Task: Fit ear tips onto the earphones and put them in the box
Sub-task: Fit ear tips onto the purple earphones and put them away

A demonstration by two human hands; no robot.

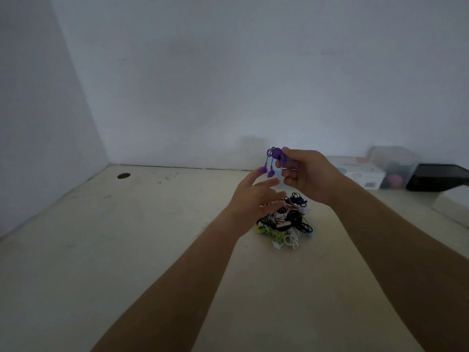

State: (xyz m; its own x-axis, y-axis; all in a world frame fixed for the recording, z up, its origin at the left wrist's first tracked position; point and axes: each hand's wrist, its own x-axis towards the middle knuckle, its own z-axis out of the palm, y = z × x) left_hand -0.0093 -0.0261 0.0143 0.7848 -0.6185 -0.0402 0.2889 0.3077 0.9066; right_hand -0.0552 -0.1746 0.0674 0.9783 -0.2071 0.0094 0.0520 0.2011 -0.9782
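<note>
My right hand (305, 174) holds a coiled bundle of purple earphones (275, 154) up above the table, fingers curled round the coil. Its two earbuds dangle on short cords at the left. My left hand (251, 199) is open just below them, fingers spread, with one fingertip at the lower left earbud. Under both hands lies a tangled pile of earphones (285, 221) in black, white, pink, green and blue on the pale table (127, 237).
At the back right stand a white printed box (360, 175), a clear plastic container (396, 171), a black box (439, 177) and a white box (454, 204) at the frame's edge. A round cable hole (123, 176) sits at the back left. Walls close the back and left.
</note>
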